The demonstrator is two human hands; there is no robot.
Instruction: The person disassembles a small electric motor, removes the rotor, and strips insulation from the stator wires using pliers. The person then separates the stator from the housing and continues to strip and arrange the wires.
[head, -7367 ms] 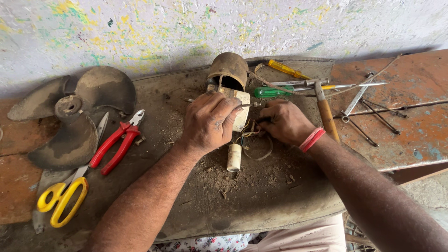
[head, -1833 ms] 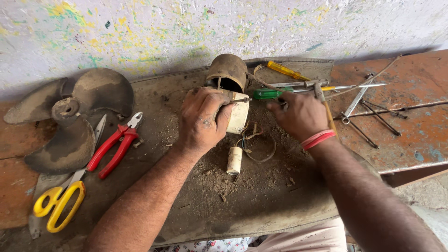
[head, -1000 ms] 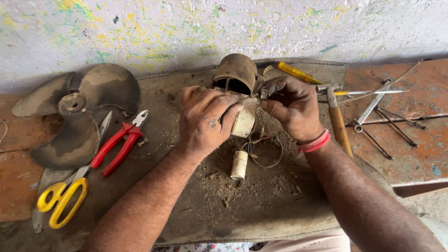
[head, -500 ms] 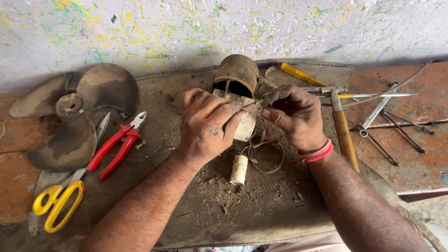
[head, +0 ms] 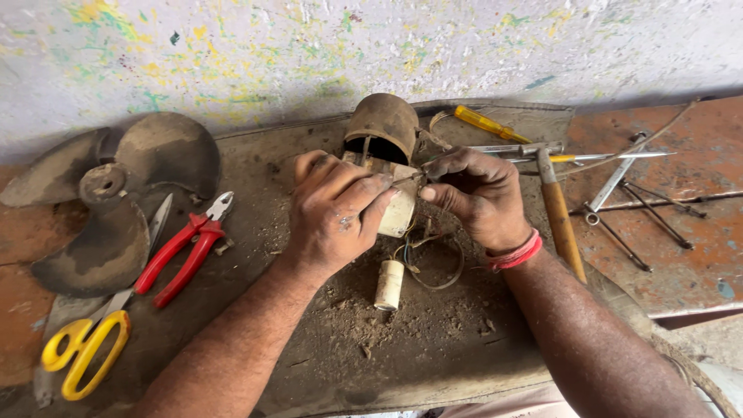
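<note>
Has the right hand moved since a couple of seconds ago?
Yes. The right hand has come in from the green-handled screwdriver toward the rusty motor housing, meeting the left hand.

left hand (head: 337, 213) hides cream part's (head: 401, 217) left side — scissors (head: 85, 340) tips blurred

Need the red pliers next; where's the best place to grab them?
Take the red pliers by the two red handles, coming from above at their lower-left end. They lie flat and slightly spread, jaws pointing up-right, beside the yellow-handled scissors, clear of the left hand.
</note>
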